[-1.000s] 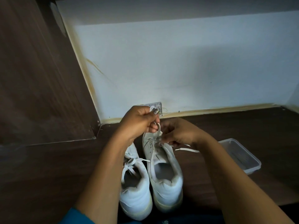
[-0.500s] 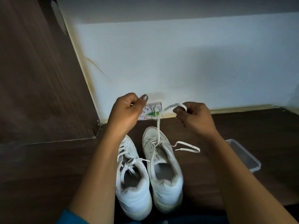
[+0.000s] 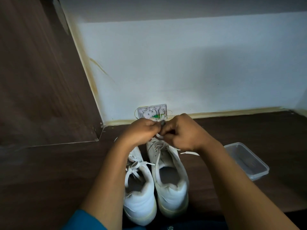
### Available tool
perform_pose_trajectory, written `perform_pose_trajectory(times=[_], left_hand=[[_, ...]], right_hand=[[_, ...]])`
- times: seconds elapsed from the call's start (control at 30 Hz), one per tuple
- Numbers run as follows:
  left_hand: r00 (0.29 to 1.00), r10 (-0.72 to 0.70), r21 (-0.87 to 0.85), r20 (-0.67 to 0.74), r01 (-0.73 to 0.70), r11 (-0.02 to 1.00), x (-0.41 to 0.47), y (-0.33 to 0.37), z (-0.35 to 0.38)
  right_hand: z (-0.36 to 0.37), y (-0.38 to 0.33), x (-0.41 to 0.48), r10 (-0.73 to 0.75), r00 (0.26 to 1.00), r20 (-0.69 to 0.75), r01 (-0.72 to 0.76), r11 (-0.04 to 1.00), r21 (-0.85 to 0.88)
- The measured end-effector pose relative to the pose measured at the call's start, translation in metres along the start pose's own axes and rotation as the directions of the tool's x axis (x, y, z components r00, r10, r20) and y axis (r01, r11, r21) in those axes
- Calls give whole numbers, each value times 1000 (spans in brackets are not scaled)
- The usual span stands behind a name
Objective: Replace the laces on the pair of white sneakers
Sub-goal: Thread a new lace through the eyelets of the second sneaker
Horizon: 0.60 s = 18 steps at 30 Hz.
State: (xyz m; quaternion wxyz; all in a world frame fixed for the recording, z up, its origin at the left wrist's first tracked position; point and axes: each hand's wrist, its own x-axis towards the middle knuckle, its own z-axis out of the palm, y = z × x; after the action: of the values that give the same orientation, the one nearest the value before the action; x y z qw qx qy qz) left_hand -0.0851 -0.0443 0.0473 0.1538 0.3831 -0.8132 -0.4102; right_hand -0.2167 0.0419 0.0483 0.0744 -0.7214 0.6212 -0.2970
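Two white sneakers stand side by side on the dark wooden surface, toes towards the wall. The left sneaker [image 3: 139,193] is laced, its toe hidden under my left forearm. The right sneaker [image 3: 169,185] has a white lace [image 3: 159,136] running up from its front eyelets. My left hand [image 3: 141,131] and my right hand [image 3: 181,133] meet above that shoe's toe, fingers curled, both pinching the lace between them. A loose lace end [image 3: 189,153] trails off to the right of the shoe.
A clear plastic container [image 3: 249,161] sits to the right of the shoes. A white wall with a small open socket plate [image 3: 152,112] rises just behind my hands. A dark wooden panel [image 3: 41,80] stands at the left.
My hands, apart and raised half a second ago with the lace loop in the right one, have come together low over the right sneaker's toe.
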Motion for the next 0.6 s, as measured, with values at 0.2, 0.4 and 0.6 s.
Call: perform_pose_trajectory(times=[0.2,0.4,0.6], left_hand=[[970,147,-242,-196,-193,951,7,-1,2],[898,57,-567,-435,-323,758,-5,23,-16],[842,-23,-689,-539,-424,588,-24,44,-49]], right_hand=[[-1,3,-3,173,958,-227,-97,946,310],[-5,10,-4,417,902,-109,-290,774,563],[12,5,-5,456,848,271,-447,889,-97]])
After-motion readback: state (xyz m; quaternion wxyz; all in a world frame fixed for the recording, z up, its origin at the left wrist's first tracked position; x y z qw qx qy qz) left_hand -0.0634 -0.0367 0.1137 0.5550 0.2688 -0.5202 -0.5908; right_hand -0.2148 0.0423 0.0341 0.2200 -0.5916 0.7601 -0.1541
